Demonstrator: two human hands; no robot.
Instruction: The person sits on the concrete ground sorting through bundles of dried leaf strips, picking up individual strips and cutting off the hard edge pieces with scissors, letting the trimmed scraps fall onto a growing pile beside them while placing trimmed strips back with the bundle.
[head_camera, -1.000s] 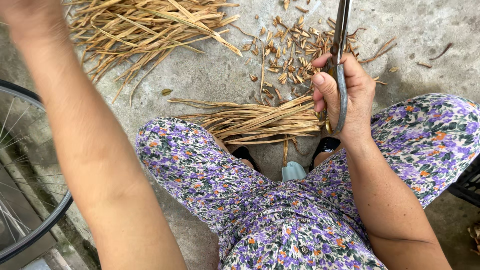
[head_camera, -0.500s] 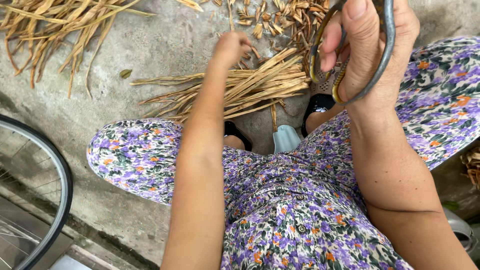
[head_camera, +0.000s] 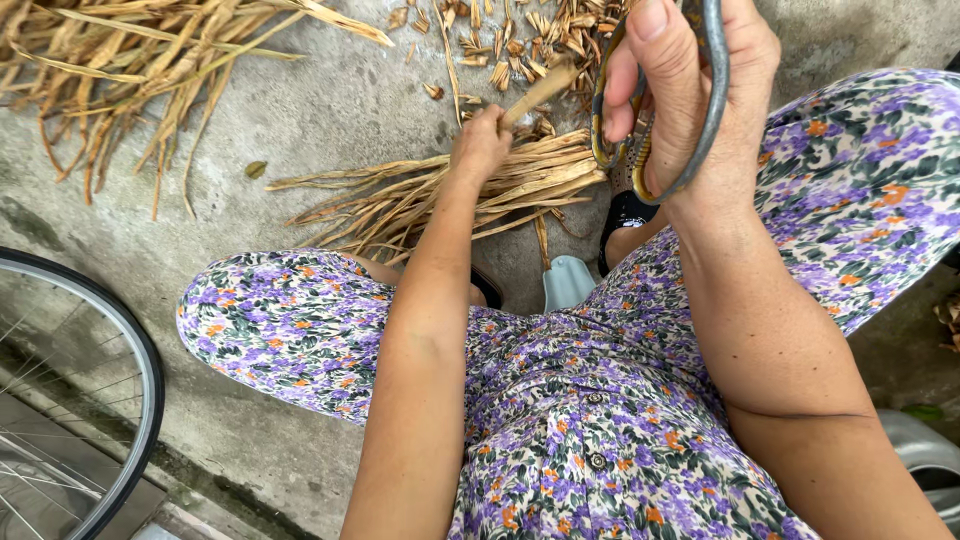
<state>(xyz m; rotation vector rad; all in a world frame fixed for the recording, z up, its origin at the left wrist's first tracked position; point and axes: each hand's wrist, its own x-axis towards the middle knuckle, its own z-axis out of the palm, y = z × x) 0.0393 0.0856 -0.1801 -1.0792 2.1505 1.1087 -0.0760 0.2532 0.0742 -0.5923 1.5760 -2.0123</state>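
Gripping a dried stalk (head_camera: 535, 92), the left hand (head_camera: 480, 145) is closed tight around its near end, the far end angled up toward the scissors (head_camera: 668, 110) so it can be met by the blades. The scissors are held in the right hand (head_camera: 700, 95), fingers hooked through the handle loops, grip closed on them; blades are out of view. A stalk bundle (head_camera: 440, 195) is laid on the concrete floor (head_camera: 330, 110) just under the left hand, cut pieces (head_camera: 520, 40) beyond.
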